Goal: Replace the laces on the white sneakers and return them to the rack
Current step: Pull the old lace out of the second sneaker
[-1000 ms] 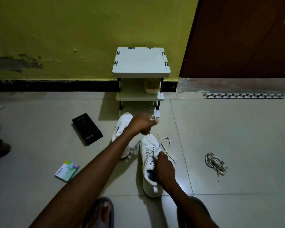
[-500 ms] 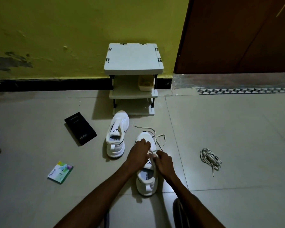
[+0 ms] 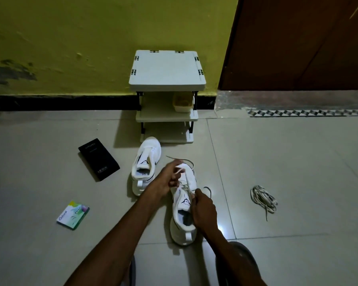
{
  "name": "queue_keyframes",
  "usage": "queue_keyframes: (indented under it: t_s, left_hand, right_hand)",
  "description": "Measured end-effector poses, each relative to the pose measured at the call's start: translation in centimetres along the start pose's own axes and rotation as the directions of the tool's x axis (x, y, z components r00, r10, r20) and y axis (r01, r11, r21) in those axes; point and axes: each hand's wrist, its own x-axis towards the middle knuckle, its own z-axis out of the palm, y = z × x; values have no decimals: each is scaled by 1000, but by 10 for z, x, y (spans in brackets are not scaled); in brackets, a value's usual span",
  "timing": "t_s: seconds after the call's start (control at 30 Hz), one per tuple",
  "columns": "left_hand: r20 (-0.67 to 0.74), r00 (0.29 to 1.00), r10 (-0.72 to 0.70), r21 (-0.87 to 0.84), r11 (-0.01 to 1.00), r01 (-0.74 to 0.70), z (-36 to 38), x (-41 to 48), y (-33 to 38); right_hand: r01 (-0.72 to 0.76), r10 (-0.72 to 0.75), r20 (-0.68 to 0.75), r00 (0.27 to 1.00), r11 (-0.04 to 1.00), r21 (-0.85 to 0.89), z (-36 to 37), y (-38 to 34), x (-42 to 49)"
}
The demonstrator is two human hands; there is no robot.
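Two white sneakers stand on the tiled floor before a small white rack (image 3: 167, 79). The far sneaker (image 3: 146, 164) has no lace and sits left. Over the near sneaker (image 3: 183, 211) both my hands work a white lace (image 3: 189, 162). My left hand (image 3: 170, 176) pinches the lace above the toe end. My right hand (image 3: 203, 209) grips the lace at the eyelets on the sneaker's right side. A loose end loops on the floor by the toe.
A bundle of used laces (image 3: 264, 199) lies on the floor to the right. A black phone box (image 3: 98, 158) and a small green card pack (image 3: 73, 215) lie left. A tan container (image 3: 183, 103) sits on the rack's middle shelf. A brown door (image 3: 298, 42) stands right.
My left hand, raised high with the lace a second ago, came down to the sneaker, then lifted slightly toward the toe. My right hand slid back along the eyelets.
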Motion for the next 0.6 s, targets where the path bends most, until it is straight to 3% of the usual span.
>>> queue_keyframes:
  t_s: [0.03, 0.07, 0.1, 0.13, 0.17, 0.2, 0.23, 0.27, 0.3, 0.33, 0.37, 0.4, 0.43, 0.47, 0.5, 0.53, 0.6]
  left_hand:
    - [71, 997, 29, 444, 894, -58, 2, -3, 4]
    - [149, 989, 0, 756, 644, -114, 4, -5, 8]
    - [201, 979, -23, 871, 462, -168, 7, -7, 14]
    - [225, 974, 5, 851, 485, -199, 9, -8, 23]
    - [202, 976, 77, 717, 667, -201, 6, -5, 32]
    - [124, 979, 163, 430, 880, -201, 0, -1, 39]
    - [38, 986, 165, 62, 984, -167, -6, 2, 43]
    - [1, 991, 136, -171, 976, -133, -10, 1, 44]
    - [7, 991, 130, -180, 975, -127, -14, 1, 41]
    - [14, 992, 124, 12, 992, -124, -17, -3, 37]
    - [47, 994, 96, 362, 926, -107, -14, -10, 30]
    - [102, 993, 58, 647, 755, -110, -10, -18, 28]
    - [182, 981, 58, 748, 640, -177, -3, -21, 27]
    - [247, 960, 133, 687, 675, -270, 3, -21, 31]
    - [237, 931, 277, 462, 811, -359, 6, -21, 36]
    - [121, 906, 406, 183, 888, -422, 5, -21, 42]
    - [-116, 890, 441, -252, 854, -456, -9, -14, 47]
  right_hand:
    - [1, -1, 1, 1000, 1000, -2, 0, -3, -1]
    - [5, -5, 5, 1000, 1000, -7, 2, -5, -3]
    - [3, -3, 10, 1000, 1000, -14, 4, -6, -5]
    - [-6, 6, 9, 1000, 1000, -13, 5, -8, -6]
    - [-14, 14, 6, 1000, 1000, -17, 5, -8, -6]
    - [-14, 14, 1, 1000, 1000, -23, 4, -8, -6]
    - [-17, 17, -1, 1000, 1000, -21, 3, -6, -4]
    - [-25, 25, 4, 1000, 1000, -14, 1, -5, -4]
    - [-27, 27, 12, 1000, 999, -16, -1, -5, -3]
    - [-25, 26, 22, 999, 1000, -17, -2, -6, -2]
    - [-20, 21, 34, 999, 1000, -16, -2, -7, -3]
    - [-22, 22, 46, 999, 1000, -7, 0, -10, -2]
    - [-23, 24, 61, 998, 1000, -7, 2, -13, -3]
    - [-21, 22, 75, 997, 1000, -14, 3, -16, -4]
    - [-14, 15, 83, 996, 1000, -15, 3, -18, -5]
    - [-13, 14, 78, 997, 1000, -8, 3, -19, -6]
    - [-24, 24, 56, 998, 1000, -5, -1, -16, -6]
